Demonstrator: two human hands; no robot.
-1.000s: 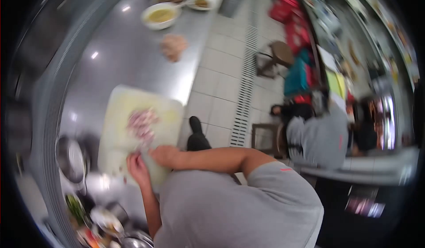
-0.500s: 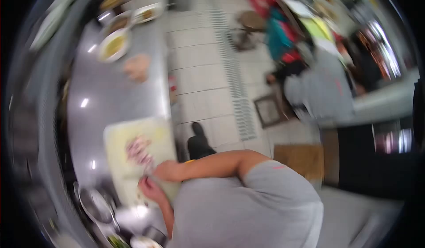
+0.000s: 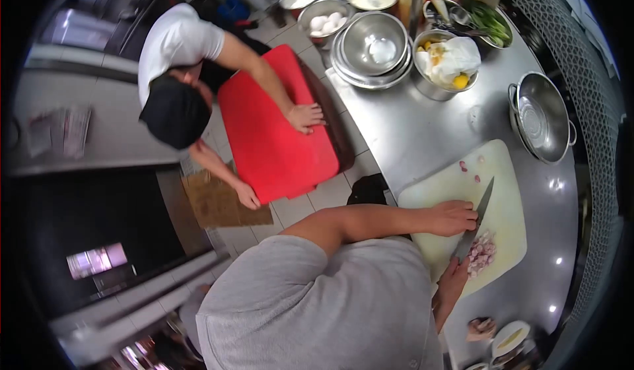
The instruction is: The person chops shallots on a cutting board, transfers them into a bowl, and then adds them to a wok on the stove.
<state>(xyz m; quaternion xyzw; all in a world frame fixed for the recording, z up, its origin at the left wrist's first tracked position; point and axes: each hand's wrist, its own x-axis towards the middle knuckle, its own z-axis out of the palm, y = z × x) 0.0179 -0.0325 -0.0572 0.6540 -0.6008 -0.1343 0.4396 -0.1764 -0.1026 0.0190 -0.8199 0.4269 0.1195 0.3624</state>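
My right hand (image 3: 453,281) is closed round the handle of a kitchen knife (image 3: 480,206), whose blade points away across a pale cutting board (image 3: 505,162). My left hand (image 3: 453,218) has its fingers curled in against the middle of the blade. Beside the blade, near my right hand, lies a heap of chopped shallot (image 3: 483,254), pink and white. A few purple shallot pieces (image 3: 463,166) are scattered toward the board's far left corner. My right fingers are partly hidden by the hand itself.
A co-worker (image 3: 173,109) leans over a red lidded bin (image 3: 281,135) on my left. Stacked metal bowls (image 3: 374,46), a pot of eggshells and scraps (image 3: 446,66) and a two-handled metal pan (image 3: 543,116) stand on the steel counter. Meat (image 3: 481,328) lies on the right.
My view has swung from the right side to the left, bringing the co-worker, red bin and bowls into sight. Both hands remain close together over the board.
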